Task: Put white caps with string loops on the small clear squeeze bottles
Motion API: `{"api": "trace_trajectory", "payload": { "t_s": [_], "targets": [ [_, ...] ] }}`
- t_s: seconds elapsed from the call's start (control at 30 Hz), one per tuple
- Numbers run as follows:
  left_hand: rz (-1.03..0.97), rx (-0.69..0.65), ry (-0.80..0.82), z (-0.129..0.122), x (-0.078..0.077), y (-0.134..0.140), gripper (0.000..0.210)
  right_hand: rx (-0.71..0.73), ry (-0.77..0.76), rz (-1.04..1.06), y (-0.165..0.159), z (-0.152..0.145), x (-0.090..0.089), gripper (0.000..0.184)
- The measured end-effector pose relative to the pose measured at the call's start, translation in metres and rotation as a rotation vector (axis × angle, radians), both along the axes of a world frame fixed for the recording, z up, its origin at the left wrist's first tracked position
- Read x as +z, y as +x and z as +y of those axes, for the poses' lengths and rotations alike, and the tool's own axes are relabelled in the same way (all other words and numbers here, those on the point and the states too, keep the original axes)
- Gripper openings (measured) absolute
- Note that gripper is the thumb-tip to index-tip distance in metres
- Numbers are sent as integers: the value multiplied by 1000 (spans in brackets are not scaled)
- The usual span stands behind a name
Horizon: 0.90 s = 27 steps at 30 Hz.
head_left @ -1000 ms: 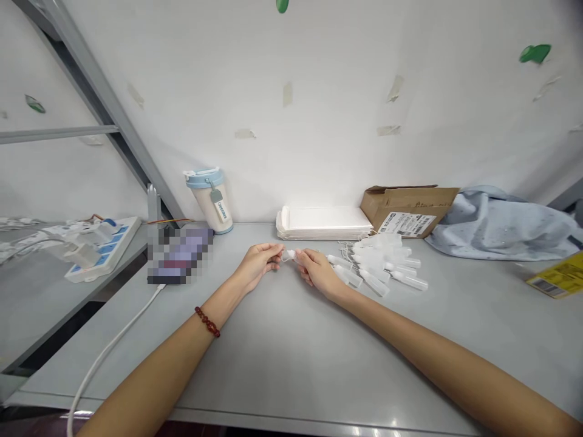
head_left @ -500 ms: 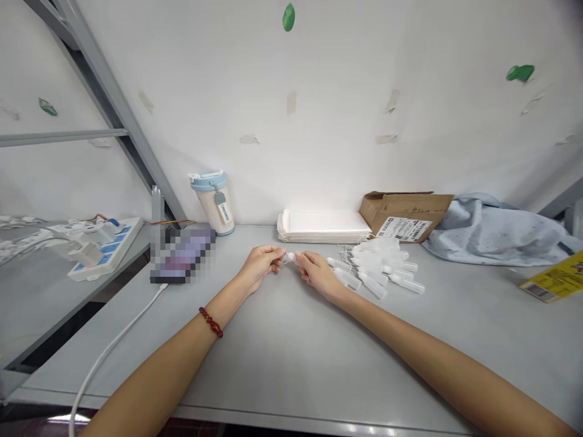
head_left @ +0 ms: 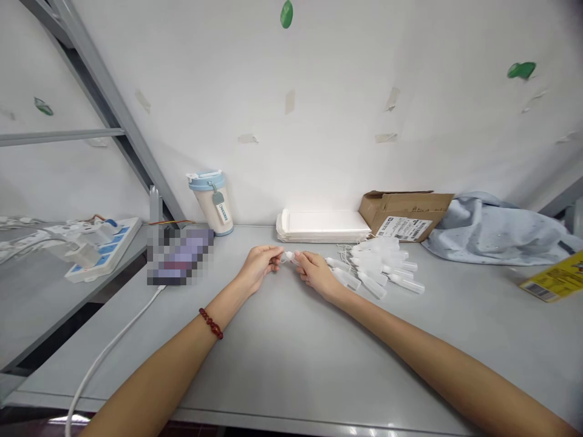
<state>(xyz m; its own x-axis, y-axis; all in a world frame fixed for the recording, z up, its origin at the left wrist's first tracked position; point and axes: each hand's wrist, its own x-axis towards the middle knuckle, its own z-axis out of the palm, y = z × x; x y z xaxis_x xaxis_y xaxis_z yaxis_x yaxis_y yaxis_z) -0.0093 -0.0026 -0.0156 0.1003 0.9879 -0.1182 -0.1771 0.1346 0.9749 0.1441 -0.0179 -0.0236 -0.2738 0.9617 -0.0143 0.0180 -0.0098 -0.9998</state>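
Hardly anything has been moved since the earlier frame. Just below the frame's centre, a small white piece (head_left: 288,257) is pinched by the left hand (head_left: 259,266) and right hand (head_left: 317,272); fine adjusting seems in hand, with steady grips called for.
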Motion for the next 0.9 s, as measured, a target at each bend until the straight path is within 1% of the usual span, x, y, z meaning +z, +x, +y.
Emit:
{"api": "trace_trajectory", "payload": {
  "t_s": [0.13,0.33,0.5,0.6,0.73,0.77,0.8,0.9],
  "targets": [
    [-9,9,17,2,2,-5,25,1,-18,25,0,-1,1,37],
    [71,-102,19,3,4,-9,18,6,-29,52,1,0,1,37],
    [132,-125,-3,4,4,-9,13,-10,-17,62,2,1,-2,37],
    [128,-106,-17,6,4,-11,13,-52,-9,64,4,2,-2,39],
    [97,0,-17,11,0,-13,15,-135,15,44,5,2,-3,50],
    [97,23,-17,12,-1,-13,15,-140,32,28,4,1,-3,50],
    [102,40,-17,12,-2,-12,15,-133,85,-29,4,0,-4,47],
    [138,71,-6,10,-3,-7,16,-58,366,-348,0,-7,-7,24]
  ]
}}
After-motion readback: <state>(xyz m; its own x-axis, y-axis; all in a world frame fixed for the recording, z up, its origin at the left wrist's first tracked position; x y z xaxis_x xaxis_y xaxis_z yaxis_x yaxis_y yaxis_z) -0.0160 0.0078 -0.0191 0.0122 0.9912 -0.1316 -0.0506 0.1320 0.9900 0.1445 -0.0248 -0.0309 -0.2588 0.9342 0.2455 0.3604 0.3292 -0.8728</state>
